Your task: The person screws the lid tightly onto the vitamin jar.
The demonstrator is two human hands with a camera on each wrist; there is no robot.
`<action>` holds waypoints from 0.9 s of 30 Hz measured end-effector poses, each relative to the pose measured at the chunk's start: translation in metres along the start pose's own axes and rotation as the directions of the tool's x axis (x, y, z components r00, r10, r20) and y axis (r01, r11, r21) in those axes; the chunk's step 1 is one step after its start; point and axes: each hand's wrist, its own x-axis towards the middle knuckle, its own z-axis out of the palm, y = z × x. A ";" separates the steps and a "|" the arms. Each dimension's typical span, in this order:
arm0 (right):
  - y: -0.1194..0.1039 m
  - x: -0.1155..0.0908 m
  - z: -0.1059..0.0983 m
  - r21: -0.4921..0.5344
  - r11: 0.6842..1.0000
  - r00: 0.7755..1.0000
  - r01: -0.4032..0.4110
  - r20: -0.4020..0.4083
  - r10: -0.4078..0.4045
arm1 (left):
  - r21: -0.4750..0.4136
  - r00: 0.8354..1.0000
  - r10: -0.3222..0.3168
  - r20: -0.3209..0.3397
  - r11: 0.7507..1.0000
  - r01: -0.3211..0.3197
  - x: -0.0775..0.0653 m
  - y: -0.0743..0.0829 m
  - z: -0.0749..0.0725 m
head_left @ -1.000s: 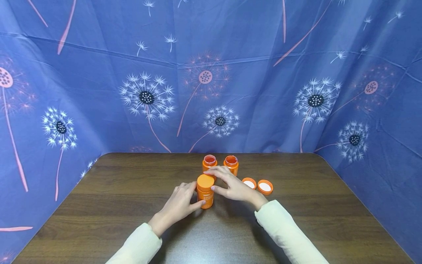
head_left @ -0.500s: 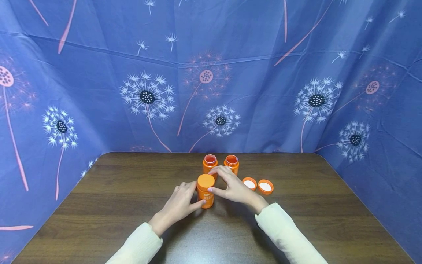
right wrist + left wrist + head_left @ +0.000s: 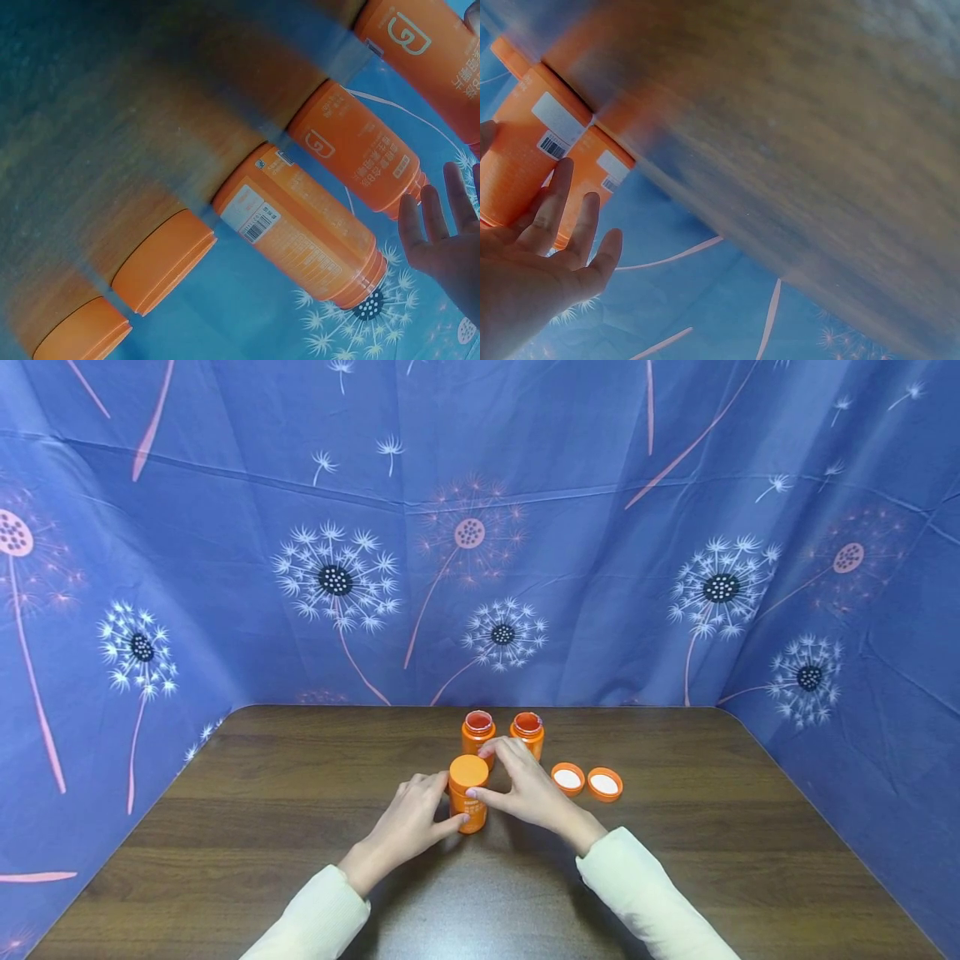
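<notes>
An orange bottle (image 3: 469, 817) with an orange screw lid (image 3: 468, 772) on top stands upright on the table. My left hand (image 3: 408, 817) grips its body from the left, thumb at the front; some fingers stretch loosely past it in the left wrist view. At the lid's right side, my right hand (image 3: 528, 789) pinches the lid between the thumb in front and a finger behind. The right hand's other fingers (image 3: 435, 214) are spread out in the right wrist view. Just behind stand two open orange bottles, one on the left (image 3: 477, 732) and one on the right (image 3: 527, 732).
Two orange lids, a left one (image 3: 567, 778) and a right one (image 3: 604, 784), lie with white insides up, right of the bottles. The brown wooden table (image 3: 300, 760) ends at a blue dandelion-print cloth (image 3: 585, 610) behind and at the sides.
Around the lid, my right thumb has slid leftward along the front while the finger behind has moved right. The left hand and the bottle stay in place.
</notes>
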 end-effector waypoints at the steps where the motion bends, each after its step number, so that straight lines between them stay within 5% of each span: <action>1: 0.000 0.000 0.000 -0.002 1.000 1.000 -0.001 0.002 0.001 | -0.002 1.000 0.000 0.000 1.000 0.000 0.000 0.000 0.000; 27: 0.008 0.003 -0.016 0.166 0.986 0.973 0.029 0.223 -0.066 | 0.005 1.000 0.017 -0.003 1.000 -0.017 0.001 -0.001 0.000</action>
